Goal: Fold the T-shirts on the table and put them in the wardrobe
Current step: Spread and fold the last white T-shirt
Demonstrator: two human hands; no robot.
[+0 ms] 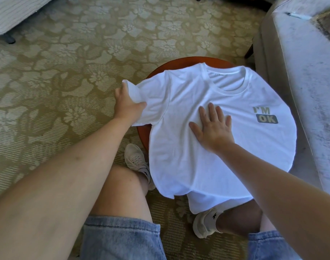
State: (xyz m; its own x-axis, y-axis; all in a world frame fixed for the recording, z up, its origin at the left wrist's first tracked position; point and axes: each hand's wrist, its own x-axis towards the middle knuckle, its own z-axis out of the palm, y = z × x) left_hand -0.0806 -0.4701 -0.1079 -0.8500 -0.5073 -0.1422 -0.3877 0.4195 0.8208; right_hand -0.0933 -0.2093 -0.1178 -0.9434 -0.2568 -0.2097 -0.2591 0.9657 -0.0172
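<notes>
A white T-shirt (233,147) with a grey "I'M OK" print lies face up over a small round red-brown table (143,136), collar at the far side, hem hanging over the near edge. My left hand (125,105) grips the shirt's left sleeve at the table's left edge, thumb on top of the cloth. Fingers spread, my right hand (212,128) presses flat on the chest of the shirt. The shirt hides most of the tabletop.
A grey sofa (301,76) stands close on the right of the table. Patterned carpet (66,81) covers the floor to the left and beyond. My legs in denim shorts and pale sneakers (136,160) are under the table's near side. Striped furniture (12,12) sits far left.
</notes>
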